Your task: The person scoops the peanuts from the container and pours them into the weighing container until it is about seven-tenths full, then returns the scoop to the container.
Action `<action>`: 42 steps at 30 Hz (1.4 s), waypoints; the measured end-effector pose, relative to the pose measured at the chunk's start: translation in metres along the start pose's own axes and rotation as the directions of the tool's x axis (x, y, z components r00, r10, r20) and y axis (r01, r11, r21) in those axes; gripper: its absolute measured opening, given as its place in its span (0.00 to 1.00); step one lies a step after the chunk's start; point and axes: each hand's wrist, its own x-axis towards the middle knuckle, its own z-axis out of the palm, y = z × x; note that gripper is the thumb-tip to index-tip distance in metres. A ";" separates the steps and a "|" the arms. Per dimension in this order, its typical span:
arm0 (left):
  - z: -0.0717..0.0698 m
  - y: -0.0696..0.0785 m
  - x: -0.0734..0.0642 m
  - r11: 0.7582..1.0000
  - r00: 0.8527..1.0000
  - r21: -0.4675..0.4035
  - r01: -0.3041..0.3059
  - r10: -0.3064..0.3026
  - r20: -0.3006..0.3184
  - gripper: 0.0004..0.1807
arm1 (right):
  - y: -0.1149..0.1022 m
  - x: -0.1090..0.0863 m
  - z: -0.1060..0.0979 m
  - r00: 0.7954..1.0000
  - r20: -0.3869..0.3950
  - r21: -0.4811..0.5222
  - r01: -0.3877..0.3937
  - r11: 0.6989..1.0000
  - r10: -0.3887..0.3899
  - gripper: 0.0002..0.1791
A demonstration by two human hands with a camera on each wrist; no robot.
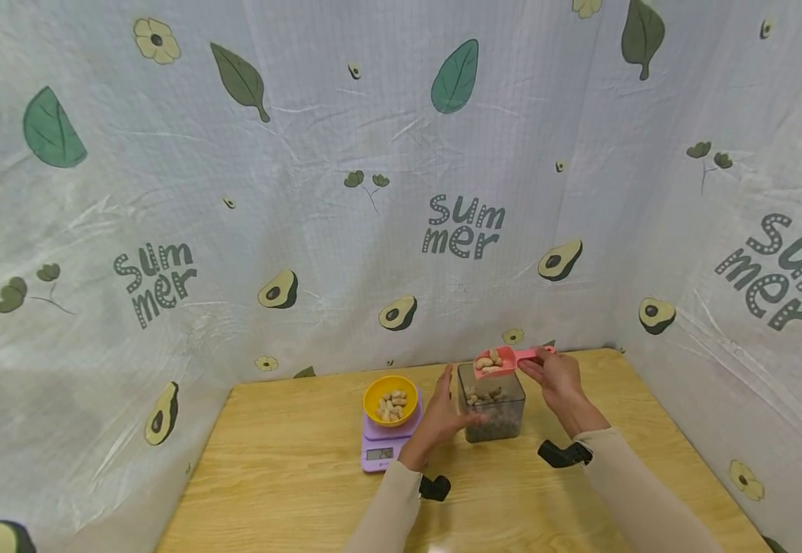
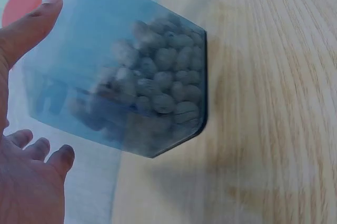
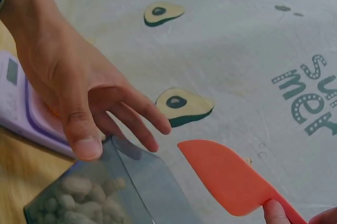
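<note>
My right hand (image 1: 558,379) pinches the handle of a pink scoop (image 1: 510,356), which carries several unshelled peanuts (image 1: 488,361) above a clear grey container (image 1: 495,425). More peanuts (image 2: 163,71) fill the container's lower part, seen through its wall in the left wrist view. At the container's left side is my left hand (image 1: 440,418), its thumb across the front and its fingers extended along the side. The right wrist view has that left hand (image 3: 87,84) at the rim, with the underside of the scoop (image 3: 226,176) beside it.
Left of the container, a yellow bowl (image 1: 371,399) of peanuts sits on a purple kitchen scale (image 1: 373,435) with a lit display. Everything stands on a wooden table (image 1: 283,461). A white patterned sheet (image 1: 332,253) hangs behind and along both sides.
</note>
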 end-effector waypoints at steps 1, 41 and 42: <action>-0.002 0.002 -0.003 1.000 1.000 0.004 -0.018 0.018 -0.002 0.63 | 0.000 -0.002 0.001 1.000 0.007 0.015 -0.002 1.000 0.002 0.13; -0.110 -0.068 -0.062 0.987 0.971 0.150 0.059 -0.023 -0.237 0.63 | 0.081 -0.006 0.130 0.997 0.067 -0.073 -0.031 0.997 0.036 0.18; -0.110 -0.069 -0.062 0.987 0.972 0.148 0.067 -0.031 -0.233 0.63 | 0.084 -0.005 0.132 0.997 0.068 -0.101 -0.014 0.995 0.021 0.18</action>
